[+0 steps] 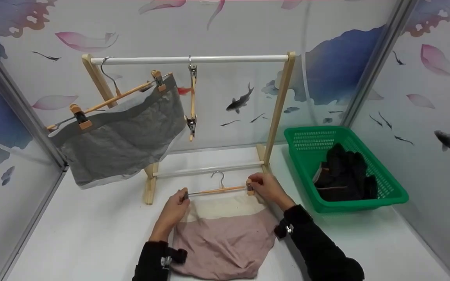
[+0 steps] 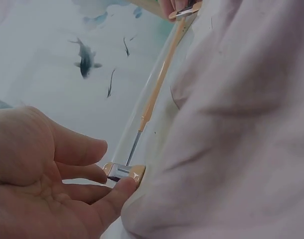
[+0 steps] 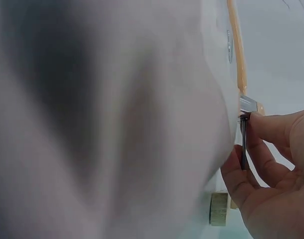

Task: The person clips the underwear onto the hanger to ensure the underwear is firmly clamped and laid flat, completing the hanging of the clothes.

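Observation:
A pink garment (image 1: 225,242) with a cream waistband (image 1: 221,207) lies spread on the white table under a clip hanger (image 1: 217,191). The hanger's bar runs along the waistband and its hook points toward the rack. My left hand (image 1: 173,210) has its fingers around the left clip (image 2: 123,172); the thumb stands a little apart from it in the left wrist view. At the other end, my right hand (image 1: 268,188) pinches the right clip (image 1: 250,187) between thumb and fingers. Cloth fills most of the right wrist view.
Behind stands a wooden rack (image 1: 285,93) with a white rail (image 1: 229,59). From it hang a grey garment (image 1: 123,136) clipped to a hanger and a bare clip hanger (image 1: 192,101). A green basket (image 1: 389,197) with dark clothes (image 1: 346,175) sits at the right.

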`<state>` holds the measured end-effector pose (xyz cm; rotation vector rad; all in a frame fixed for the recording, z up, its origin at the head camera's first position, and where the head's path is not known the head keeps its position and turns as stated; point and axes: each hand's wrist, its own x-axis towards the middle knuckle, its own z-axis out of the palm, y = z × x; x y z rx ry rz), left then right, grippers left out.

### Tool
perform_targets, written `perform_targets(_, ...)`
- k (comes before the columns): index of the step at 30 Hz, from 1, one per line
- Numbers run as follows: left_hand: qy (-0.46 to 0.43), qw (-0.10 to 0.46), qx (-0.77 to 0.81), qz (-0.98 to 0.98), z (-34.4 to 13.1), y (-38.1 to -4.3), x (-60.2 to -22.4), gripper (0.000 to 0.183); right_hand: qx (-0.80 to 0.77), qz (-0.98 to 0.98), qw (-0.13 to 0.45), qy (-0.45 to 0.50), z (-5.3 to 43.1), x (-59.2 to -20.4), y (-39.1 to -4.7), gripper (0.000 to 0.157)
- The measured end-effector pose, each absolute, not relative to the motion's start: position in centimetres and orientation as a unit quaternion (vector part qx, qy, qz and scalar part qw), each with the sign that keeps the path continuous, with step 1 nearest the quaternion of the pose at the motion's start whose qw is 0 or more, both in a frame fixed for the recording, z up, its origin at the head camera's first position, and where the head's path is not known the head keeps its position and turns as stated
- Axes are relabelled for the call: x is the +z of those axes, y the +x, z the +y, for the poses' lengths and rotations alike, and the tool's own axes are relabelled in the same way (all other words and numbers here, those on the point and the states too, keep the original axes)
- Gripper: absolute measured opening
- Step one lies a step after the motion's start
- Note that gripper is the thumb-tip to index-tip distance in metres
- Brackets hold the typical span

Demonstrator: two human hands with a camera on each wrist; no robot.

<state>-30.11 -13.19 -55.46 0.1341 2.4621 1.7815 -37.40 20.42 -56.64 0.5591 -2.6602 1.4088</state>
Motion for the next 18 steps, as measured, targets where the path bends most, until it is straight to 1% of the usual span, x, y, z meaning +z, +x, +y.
perform_targets(6, 0.043, 0.050, 0.554, 0.830, -12.67, -29.92, -55.37, 0.055, 0.442, -0.878, 0.032, 0.183, 20.65, -56.71, -37.27, 0.023)
perform_targets(12, 0.075, 0.028, 0.515, 0.853, -12.79, -30.02, -55.38, 0.050, 0.413, -0.885, 0.036, 0.213, 20.65, -56.55, -37.22, 0.035)
perform_targets(18, 0.095, 0.031, 0.505, 0.857, -13.40, -30.00, -55.31, 0.049, 0.407, -0.884, 0.034, 0.229, 20.61, -56.53, -37.07, 0.031)
